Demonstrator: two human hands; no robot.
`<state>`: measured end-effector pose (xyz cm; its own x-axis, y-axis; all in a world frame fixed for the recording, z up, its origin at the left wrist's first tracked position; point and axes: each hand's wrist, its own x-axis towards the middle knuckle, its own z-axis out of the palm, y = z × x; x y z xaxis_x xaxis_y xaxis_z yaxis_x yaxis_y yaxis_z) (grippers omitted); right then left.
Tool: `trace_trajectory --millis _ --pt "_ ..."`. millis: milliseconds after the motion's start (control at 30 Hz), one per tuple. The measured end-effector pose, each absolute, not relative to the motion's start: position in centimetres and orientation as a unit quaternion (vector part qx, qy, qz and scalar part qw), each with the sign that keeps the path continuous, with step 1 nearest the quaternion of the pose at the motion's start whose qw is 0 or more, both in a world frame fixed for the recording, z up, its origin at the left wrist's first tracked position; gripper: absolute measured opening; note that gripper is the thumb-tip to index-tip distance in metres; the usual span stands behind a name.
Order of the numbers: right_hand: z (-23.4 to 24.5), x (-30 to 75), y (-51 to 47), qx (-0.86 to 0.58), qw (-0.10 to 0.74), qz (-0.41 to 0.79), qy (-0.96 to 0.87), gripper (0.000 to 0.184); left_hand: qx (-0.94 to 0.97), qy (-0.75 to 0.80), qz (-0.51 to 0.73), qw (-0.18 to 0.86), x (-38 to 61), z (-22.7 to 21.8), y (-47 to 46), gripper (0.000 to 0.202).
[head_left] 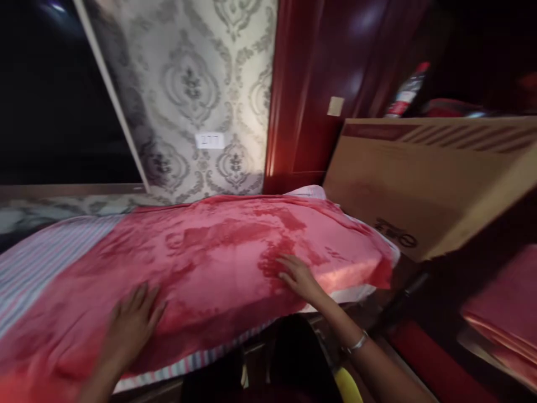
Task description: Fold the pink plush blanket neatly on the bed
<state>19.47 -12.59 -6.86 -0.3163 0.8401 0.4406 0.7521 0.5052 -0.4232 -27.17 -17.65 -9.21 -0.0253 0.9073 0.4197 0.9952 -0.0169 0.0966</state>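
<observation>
Smoothing a red cloth point(226, 274) over a striped one

The red cloth lies spread across a long surface below the wallpapered wall point(193, 84), reaching toward the cardboard box point(403, 190) on the right. The left hand point(131, 324) lies on its near left part, fingers slightly apart; the right hand point(301, 280) touches it farther right, fingers loosely parted. Neither appears to grip anything.

The spreading looks mostly done: the middle lies fairly flat, and the near edge hangs down. What seems left is the tidying. Folds gather at the near left, the far right edge is rumpled, and the striped cloth point(54, 263) shows at the left and along the near edge. Darker patches mark the surface; whether brushed pile or damp, I cannot tell.
</observation>
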Motion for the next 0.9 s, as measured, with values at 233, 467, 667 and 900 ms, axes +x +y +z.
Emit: trace_trajectory --millis 233,467,667,900 --pt "-10.8 18.4 -8.1 -0.621 0.140 -0.036 -0.770 0.057 -0.652 -0.735 -0.139 0.125 -24.8 -8.4 -20.5 0.052" --pt "-14.4 20.5 -7.7 -0.602 0.150 -0.048 -0.783 0.072 -0.643 -0.733 -0.191 0.108 -24.7 -9.3 -21.6 0.047" --pt "-14.5 21.0 -7.6 -0.565 0.206 -0.006 -0.799 0.066 -0.652 -0.722 -0.220 0.072 -24.9 -9.4 -22.0 0.047" --pt "-14.8 24.6 -7.4 -0.506 0.249 0.031 -0.825 0.070 -0.493 -0.803 -0.310 0.124 -32.1 -9.3 -26.6 0.043"
